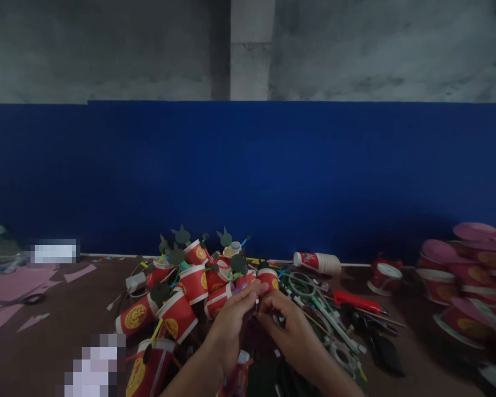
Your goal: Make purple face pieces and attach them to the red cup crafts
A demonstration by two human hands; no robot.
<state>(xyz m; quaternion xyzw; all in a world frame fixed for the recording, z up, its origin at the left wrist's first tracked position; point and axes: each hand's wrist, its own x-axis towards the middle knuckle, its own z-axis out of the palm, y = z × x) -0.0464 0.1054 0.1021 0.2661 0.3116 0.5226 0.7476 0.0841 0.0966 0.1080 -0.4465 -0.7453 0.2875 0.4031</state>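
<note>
My left hand [233, 317] and my right hand [287, 322] meet low in the middle of the view, fingertips pinched close together. Between them is something small, with a pale speck and a purplish part showing; the fingers cover most of it. Directly behind and left of my hands lies a heap of red paper cups [194, 283] with gold print and white rims. Dark green paper cut-outs with pointed ears [176, 255] stick up from several cups. Below my left hand stands another red item [236, 380], partly hidden by my forearm.
Right of my hands lie tangled cords and straws [334, 320], a red-handled tool [357, 301] and a black object [384, 350]. A stack of nested cups [318, 263] lies near the blue wall panel [248, 176]. Pink paper [12, 284] and scissors [31, 299] are at left; pink-topped cups [471, 275] at right.
</note>
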